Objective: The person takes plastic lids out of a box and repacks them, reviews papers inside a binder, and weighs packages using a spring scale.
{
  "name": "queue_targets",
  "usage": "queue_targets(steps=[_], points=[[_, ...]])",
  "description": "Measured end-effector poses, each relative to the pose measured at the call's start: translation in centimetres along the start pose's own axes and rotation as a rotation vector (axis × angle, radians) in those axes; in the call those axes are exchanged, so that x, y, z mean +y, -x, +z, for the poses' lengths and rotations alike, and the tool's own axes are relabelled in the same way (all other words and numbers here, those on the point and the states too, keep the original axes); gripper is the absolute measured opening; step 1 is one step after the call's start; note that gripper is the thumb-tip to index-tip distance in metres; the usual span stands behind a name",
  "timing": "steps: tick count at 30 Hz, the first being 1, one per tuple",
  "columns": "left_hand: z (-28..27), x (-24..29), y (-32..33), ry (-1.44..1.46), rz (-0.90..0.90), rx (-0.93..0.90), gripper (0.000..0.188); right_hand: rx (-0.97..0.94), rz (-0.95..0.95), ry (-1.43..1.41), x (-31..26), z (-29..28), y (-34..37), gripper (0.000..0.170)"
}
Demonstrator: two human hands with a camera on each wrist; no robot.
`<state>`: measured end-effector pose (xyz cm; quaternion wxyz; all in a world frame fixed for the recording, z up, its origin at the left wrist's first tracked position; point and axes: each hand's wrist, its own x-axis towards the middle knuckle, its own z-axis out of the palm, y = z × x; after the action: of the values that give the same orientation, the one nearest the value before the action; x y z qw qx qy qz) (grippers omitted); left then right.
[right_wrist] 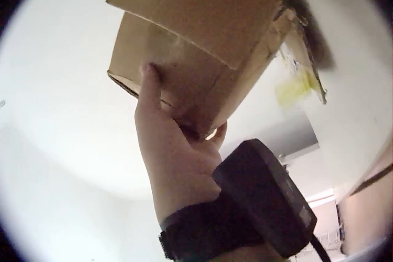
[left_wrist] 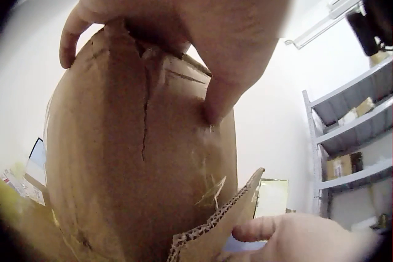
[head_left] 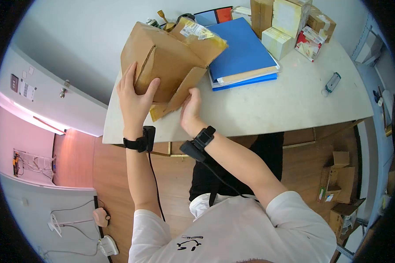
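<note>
Cardboard box between two hands, read left to right on my feed, with the blue binder (head_left: 241,48) as reference. Far left of the binder, the left hand (head_left: 134,94) grips a corner of the cardboard box (head_left: 171,65), thumb on one face and fingers on another. The box itself lies just left of the binder, tilted over the tabletop (head_left: 294,96); I cannot tell whether its underside touches. A taped flap (head_left: 204,36) juts toward the binder, and a near flap (head_left: 188,87) stands out below it. Left of the binder's near corner, the right hand (head_left: 192,109) is at this near flap; its fingers are partly hidden, so I cannot tell whether they pinch or only support. Right of the binder stand a white carton (head_left: 277,43) and a red-and-white box (head_left: 309,44); well to the right lies a small teal object (head_left: 333,82), all apart from the hands. Progress, in my judgement: handling is midway. The box is lifted into a tilt and two flaps are loose; they are neither folded in nor the walls flattened, and setting it down remains. I cannot see its inside.
</note>
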<state>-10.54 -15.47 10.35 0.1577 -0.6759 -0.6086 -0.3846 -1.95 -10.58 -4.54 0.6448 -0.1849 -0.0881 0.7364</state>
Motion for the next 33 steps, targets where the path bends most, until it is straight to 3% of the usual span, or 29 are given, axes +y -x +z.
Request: queue_targets(steps=[1, 5, 9, 12, 15, 16, 17, 19, 21, 22, 25, 27, 28, 31, 33], points=[[0.1, 0.2, 0.0, -0.008, -0.013, -0.004, 0.066, 0.016, -0.074, 0.101, 0.5, -1.1, -1.3, 0.050], [0.5, -1.1, 0.3, 0.038, -0.001, -0.008, 0.065, 0.015, -0.143, 0.072, -3.5, 2.4, 0.8, 0.039], [-0.4, -1.9, -0.9, 0.068, 0.034, -0.016, 0.064, 0.068, -0.170, 0.327, -2.1, 3.8, 1.5, 0.059], [-1.1, -1.4, -2.6, 0.024, 0.042, -0.007, 0.069, -0.088, -0.213, 0.465, -1.1, 5.0, 2.7, 0.072], [-1.6, 0.4, -2.7, -0.058, 0.021, -0.013, 0.080, -0.142, -0.135, 0.487, -2.7, 6.6, 4.2, 0.072], [-1.5, 1.2, -2.1, -0.163, 0.127, 0.038, 0.082, -0.142, -0.140, 0.478, -2.5, 6.5, 3.8, 0.072], [-1.4, 1.9, -1.5, -0.267, 0.235, 0.091, 0.085, -0.144, -0.198, 0.518, -2.2, 6.3, 3.2, 0.070], [-2.0, 2.7, -0.6, -0.242, 0.232, -0.009, 0.083, -0.142, -0.255, 0.554, -2.2, 6.0, 2.8, 0.068], [-2.3, 2.4, -0.2, 0.008, 0.260, -0.079, 0.081, -0.445, -0.285, 0.685, -3.5, 5.5, 3.0, 0.060], [-2.7, 2.5, 0.1, 0.128, 0.176, -0.116, 0.078, -0.445, -0.284, 0.688, -2.8, 5.3, 2.7, 0.060], [-2.7, 3.4, 1.3, 0.058, 0.147, -0.258, 0.071, -0.477, -0.405, 0.534, -1.4, 4.7, 2.2, 0.051], [-2.5, 3.2, 1.5, -0.038, 0.139, -0.234, 0.070, -0.520, -0.333, 0.735, -4.1, 5.3, 3.2, 0.048], [-2.4, 2.8, 1.4, -0.046, 0.149, -0.204, 0.065, -0.476, -0.447, 0.811, -3.8, 5.1, 2.9, 0.042], [-1.7, 2.0, 1.8, -0.131, 0.200, -0.122, 0.056, -0.441, -0.414, 0.982, -4.5, 3.9, 2.3, 0.036], [-0.3, 0.7, 2.5, -0.208, 0.234, -0.077, 0.050, -0.488, -0.436, 0.939, -5.7, 4.6, 2.0, 0.032]])
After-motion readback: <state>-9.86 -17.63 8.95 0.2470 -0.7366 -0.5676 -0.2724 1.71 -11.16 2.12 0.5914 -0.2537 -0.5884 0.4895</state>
